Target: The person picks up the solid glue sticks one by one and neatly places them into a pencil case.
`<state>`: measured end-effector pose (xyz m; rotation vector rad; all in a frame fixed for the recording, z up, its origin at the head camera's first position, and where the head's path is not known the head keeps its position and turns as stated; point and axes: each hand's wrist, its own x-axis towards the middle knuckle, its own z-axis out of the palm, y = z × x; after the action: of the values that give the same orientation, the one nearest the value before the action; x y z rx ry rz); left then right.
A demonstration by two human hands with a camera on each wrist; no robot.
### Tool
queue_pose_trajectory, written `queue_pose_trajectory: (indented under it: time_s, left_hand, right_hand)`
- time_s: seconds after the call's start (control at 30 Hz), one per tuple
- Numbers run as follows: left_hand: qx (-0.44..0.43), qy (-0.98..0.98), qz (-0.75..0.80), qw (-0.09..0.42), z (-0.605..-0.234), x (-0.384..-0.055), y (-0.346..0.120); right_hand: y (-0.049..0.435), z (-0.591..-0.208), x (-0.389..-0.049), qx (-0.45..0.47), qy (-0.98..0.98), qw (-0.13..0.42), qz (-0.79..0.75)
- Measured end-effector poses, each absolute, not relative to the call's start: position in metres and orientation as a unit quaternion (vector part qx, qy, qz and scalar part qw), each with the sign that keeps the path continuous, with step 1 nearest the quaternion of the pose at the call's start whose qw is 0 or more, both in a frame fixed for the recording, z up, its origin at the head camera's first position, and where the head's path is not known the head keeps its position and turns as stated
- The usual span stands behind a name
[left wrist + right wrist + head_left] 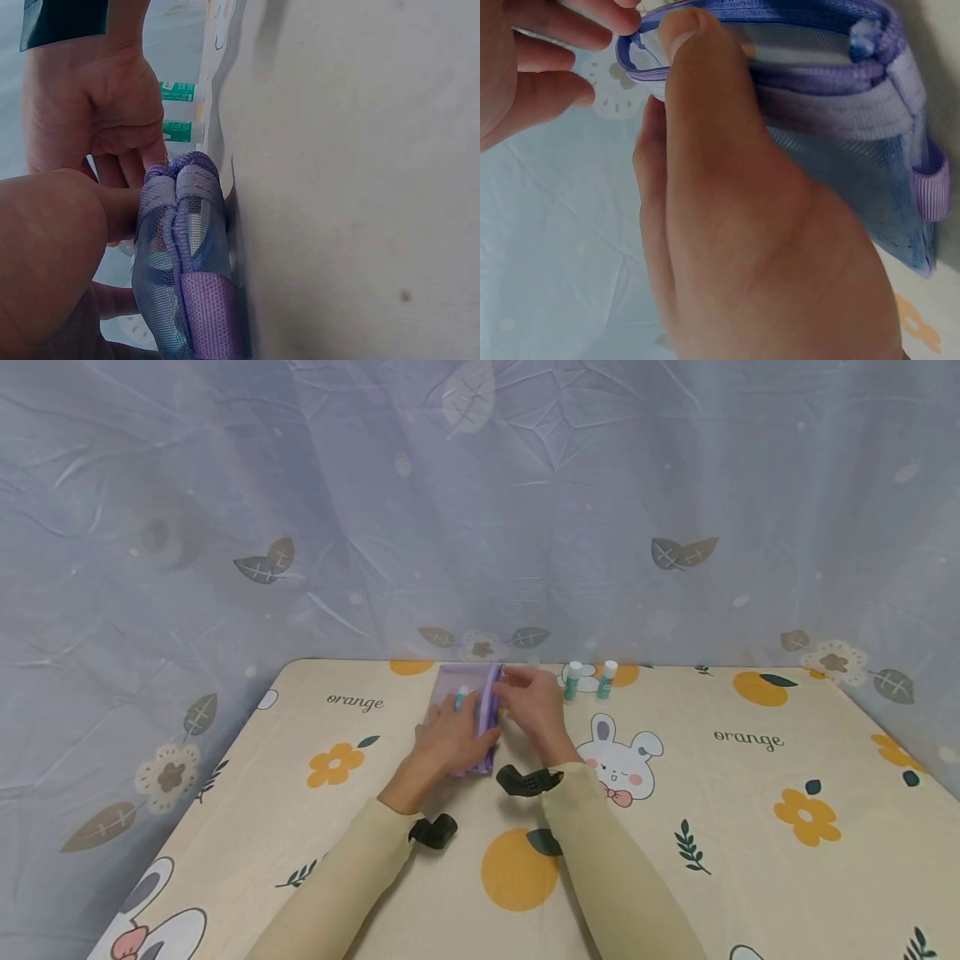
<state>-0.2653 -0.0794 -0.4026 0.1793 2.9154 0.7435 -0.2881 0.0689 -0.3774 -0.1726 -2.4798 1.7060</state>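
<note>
A purple mesh zipper pouch (pixel 485 706) lies near the far edge of the table, with a white-capped tube (pixel 461 697) showing through its mesh. My left hand (pixel 448 737) rests on the pouch from above, fingers spread over the mesh and thumb by the zipper edge. At the far end of that edge, my right hand (pixel 534 706) pinches the rim. The right wrist view shows the pouch's mouth (pixel 825 79) parted, with the right thumb (pixel 682 37) over the rim and the other fingers mostly hidden behind. Left-hand fingers (pixel 551 94) hover beside the mouth's end there.
Two small green-labelled tubes with white caps, a nearer-left one (pixel 572 682) and another (pixel 607 680), stand right of my right hand. A patterned cloth (pixel 675 893) covers the table. Behind its far edge hangs a pale curtain (pixel 480 510).
</note>
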Motion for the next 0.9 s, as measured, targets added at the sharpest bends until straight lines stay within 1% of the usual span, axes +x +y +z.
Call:
queue_pose_trajectory:
  time_s: [0.33, 0.6, 0.9]
  left_hand:
    - [0.06, 0.966, 0.244, 0.065, -0.401, -0.264, -0.079]
    - [0.059, 0.964, 0.25, 0.071, -0.398, -0.262, -0.079]
    - [0.057, 0.966, 0.247, 0.053, -0.397, -0.258, -0.077]
  right_hand:
    - [0.069, -0.374, -0.287, -0.036, -0.801, 0.079, 0.592]
    - [0.07, -0.367, -0.285, -0.003, -0.788, 0.106, 0.607]
    - [0.072, -0.353, -0.281, 0.01, -0.778, 0.124, 0.616]
